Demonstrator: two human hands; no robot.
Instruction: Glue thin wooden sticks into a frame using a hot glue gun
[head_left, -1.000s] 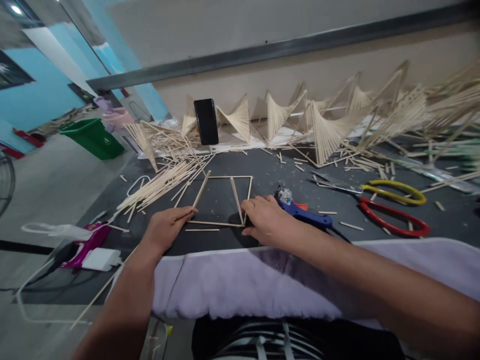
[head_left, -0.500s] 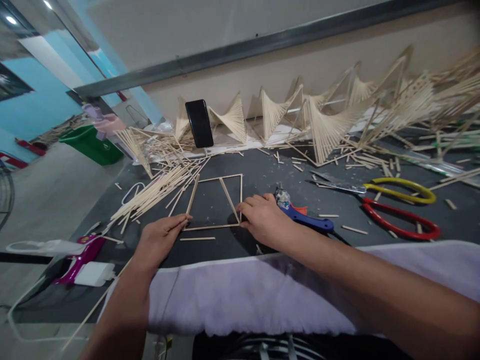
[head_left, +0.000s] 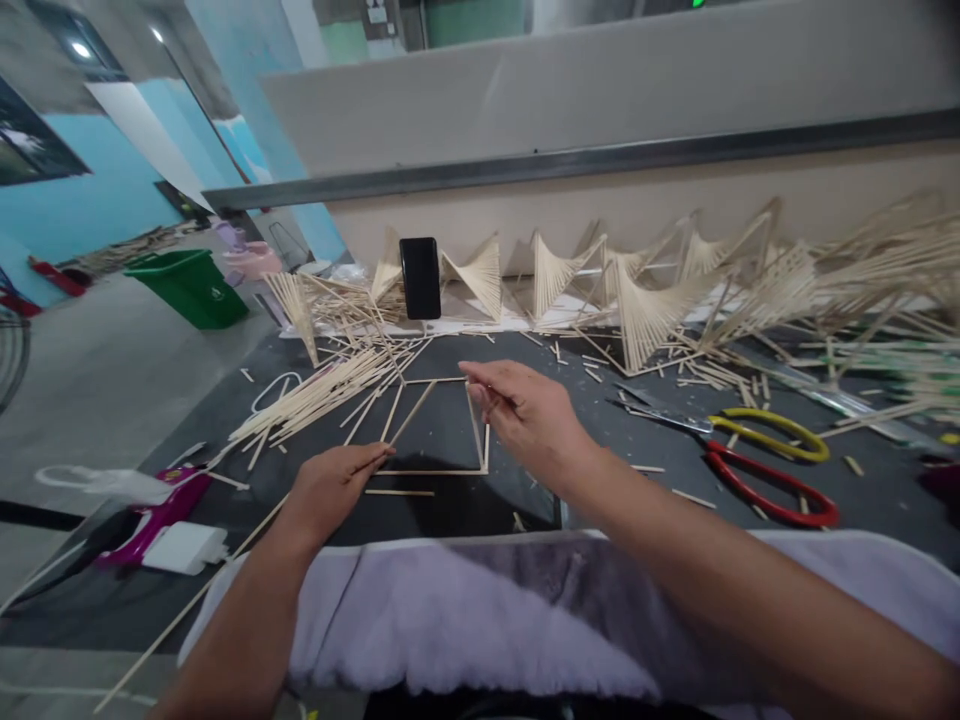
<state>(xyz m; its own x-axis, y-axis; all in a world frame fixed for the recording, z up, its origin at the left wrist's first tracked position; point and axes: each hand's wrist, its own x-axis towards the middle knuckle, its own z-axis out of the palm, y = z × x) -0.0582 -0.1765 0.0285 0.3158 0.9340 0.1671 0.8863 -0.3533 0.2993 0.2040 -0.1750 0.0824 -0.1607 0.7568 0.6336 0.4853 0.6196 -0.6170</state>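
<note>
A square frame of thin wooden sticks [head_left: 427,472] lies on the dark table in front of me. At its near left corner my left hand [head_left: 334,490] pinches the lower end of a wooden stick [head_left: 412,412], whose other end slants up to the right. My right hand [head_left: 529,415] is over the frame's right side, thumb and fingertips closed at the upper end of a second slanted stick [head_left: 475,430]. That stick's foot meets the near right corner. A short loose stick [head_left: 400,492] lies just in front of the frame.
Left of the frame is a pile of sticks [head_left: 322,395]; a phone [head_left: 421,280] stands behind. Twisted stick models [head_left: 652,310] line the back. Scissors [head_left: 765,430] with yellow and red handles lie right. A purple power strip [head_left: 161,515] with a white plug sits at the left edge.
My right hand has moved from the near right corner up towards the far right corner. The left stick now leans further right. The blue glue gun is now hidden. The view has tilted.
</note>
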